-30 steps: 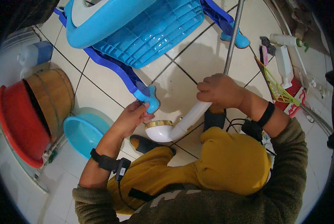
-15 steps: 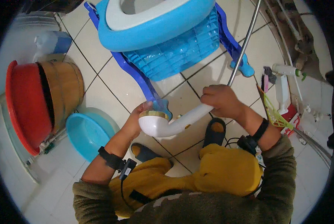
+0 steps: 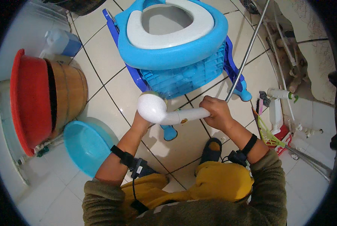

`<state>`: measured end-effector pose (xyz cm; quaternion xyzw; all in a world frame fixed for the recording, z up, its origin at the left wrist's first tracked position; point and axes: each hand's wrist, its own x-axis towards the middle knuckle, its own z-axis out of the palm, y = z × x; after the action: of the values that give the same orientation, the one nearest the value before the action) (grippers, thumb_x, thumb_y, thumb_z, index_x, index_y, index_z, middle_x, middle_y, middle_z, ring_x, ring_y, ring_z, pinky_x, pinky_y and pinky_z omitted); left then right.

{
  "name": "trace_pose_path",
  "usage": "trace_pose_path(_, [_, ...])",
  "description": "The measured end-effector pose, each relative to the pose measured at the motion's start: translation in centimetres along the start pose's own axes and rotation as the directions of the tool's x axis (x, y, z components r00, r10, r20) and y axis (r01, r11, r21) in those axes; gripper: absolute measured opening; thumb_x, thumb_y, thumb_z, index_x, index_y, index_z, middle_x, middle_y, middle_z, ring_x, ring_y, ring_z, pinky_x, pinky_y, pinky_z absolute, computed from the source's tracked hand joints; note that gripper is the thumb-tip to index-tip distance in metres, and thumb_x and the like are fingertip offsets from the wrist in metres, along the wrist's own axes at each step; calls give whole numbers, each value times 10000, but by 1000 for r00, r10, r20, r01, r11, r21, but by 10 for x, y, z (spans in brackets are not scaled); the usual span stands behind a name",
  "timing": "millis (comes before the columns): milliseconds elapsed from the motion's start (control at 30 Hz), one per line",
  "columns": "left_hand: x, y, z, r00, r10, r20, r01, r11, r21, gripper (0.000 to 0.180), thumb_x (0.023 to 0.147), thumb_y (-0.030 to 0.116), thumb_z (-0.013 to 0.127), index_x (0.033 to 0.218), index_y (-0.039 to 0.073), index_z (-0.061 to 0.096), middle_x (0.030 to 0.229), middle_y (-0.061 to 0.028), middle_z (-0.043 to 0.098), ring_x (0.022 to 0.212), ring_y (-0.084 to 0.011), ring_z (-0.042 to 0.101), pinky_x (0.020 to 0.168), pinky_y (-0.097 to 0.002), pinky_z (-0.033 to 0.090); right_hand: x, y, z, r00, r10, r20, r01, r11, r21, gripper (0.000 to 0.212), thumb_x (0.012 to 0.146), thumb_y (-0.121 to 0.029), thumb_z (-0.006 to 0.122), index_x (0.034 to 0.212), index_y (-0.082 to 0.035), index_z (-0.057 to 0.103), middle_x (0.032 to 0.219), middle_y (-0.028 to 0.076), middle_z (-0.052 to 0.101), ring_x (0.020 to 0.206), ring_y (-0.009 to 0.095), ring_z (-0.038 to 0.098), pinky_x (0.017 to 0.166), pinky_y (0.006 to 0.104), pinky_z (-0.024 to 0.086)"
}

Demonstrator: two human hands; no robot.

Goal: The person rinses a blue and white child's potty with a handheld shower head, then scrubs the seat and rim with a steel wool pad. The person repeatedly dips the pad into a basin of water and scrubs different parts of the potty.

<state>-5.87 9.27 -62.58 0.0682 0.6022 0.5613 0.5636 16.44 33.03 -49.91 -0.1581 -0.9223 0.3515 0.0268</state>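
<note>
My right hand [image 3: 217, 112] is closed around the handle end of a white shower head [image 3: 152, 108], where a metal hose [image 3: 247, 52] joins it. The head end is on the left, its rounded back toward me and its gold rim barely showing. Behind and below it is my left hand [image 3: 140, 122], its fingers hidden by the shower head. Just beyond stands a light-blue child's potty seat [image 3: 172, 60] with a white padded ring and dark-blue legs [image 3: 234, 67]. Faint streaks, perhaps water, show between the shower head and the seat's base.
On the left stand a red basin [image 3: 30, 101], a wooden tub [image 3: 68, 94], a light-blue basin [image 3: 87, 147] and a jug of blue liquid [image 3: 64, 43]. Bottles [image 3: 277, 113] and a yellow-green net [image 3: 268, 135] lie by the right wall, near pipes [image 3: 285, 49]. My slippered feet [image 3: 211, 150] are on the tiles.
The shower head has tilted away from me, hiding most of its gold rim, and its handle lies more level. My left hand has slipped behind it. The view has shifted, showing more of the seat.
</note>
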Motion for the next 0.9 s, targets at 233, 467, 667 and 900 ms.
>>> trace_pose_path(233, [-12,17,32,979,-205,-2,199,952,-233,505,1011,307,492,1463,140,343,1390,-80,497,1203,-201,533,1013,-383,449,4,1,7,993,86,-75,-92,992,-81,336,579,-30,685,892,-132,618,883,55,597,842,309,638,688,401,540])
trace_pose_path(467, [5,20,48,979,191,-75,-128,853,506,613,917,308,625,1434,88,379,1342,-129,528,1228,-256,516,1048,-410,393,17,-13,-11,995,-3,-103,-6,997,-83,343,585,-32,706,897,-142,616,851,41,586,817,296,637,671,395,528])
trace_pose_path(667, [16,52,35,869,472,-149,-386,834,395,688,891,164,678,1467,55,318,1342,-139,547,1228,-234,537,1046,-348,414,32,-30,-37,986,5,-166,-23,994,-106,237,641,-68,698,842,-128,587,799,62,554,748,308,615,598,424,487])
trace_pose_path(900, [2,102,35,960,244,-138,-195,934,299,697,915,130,642,1474,-45,263,1429,-208,455,1305,-286,475,1098,-380,358,28,-33,-84,967,28,-252,-47,996,-70,207,640,3,672,812,-78,590,794,111,570,718,341,589,606,396,475])
